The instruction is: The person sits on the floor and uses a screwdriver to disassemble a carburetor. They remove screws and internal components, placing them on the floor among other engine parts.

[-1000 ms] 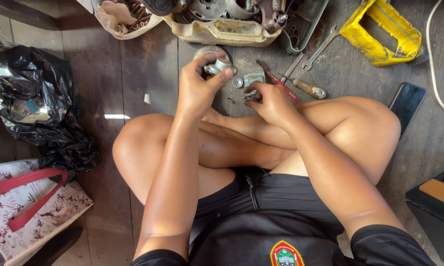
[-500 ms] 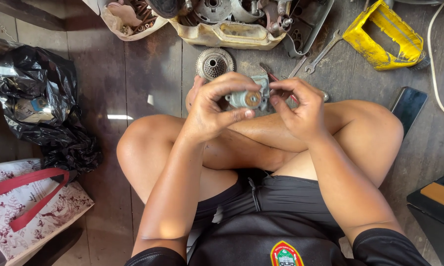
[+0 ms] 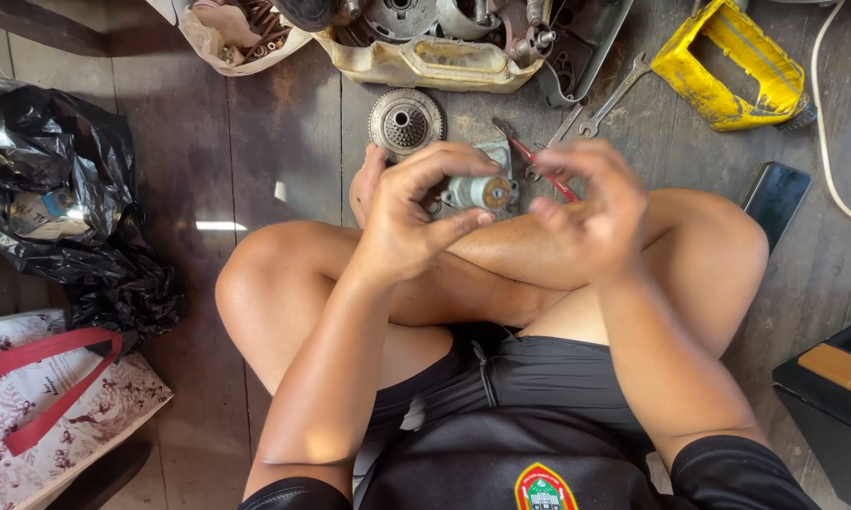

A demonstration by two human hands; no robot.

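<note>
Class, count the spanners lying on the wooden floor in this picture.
2. One spanner lies beside the yellow container; a second spanner lies left of it, by the red-handled pliers. Others may be hidden.

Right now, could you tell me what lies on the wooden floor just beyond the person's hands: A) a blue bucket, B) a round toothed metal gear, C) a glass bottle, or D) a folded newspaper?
B: a round toothed metal gear lies on the dark wooden floor, just beyond the left hand.

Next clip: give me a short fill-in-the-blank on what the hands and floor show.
1. The left hand pinches a small grey metal cylindrical part between thumb and ____.
2. The round toothed metal gear lies on the ____ plank floor.
3. The red-handled pliers lie beyond the ____ hand.

Missing: fingers; wooden; right
</note>
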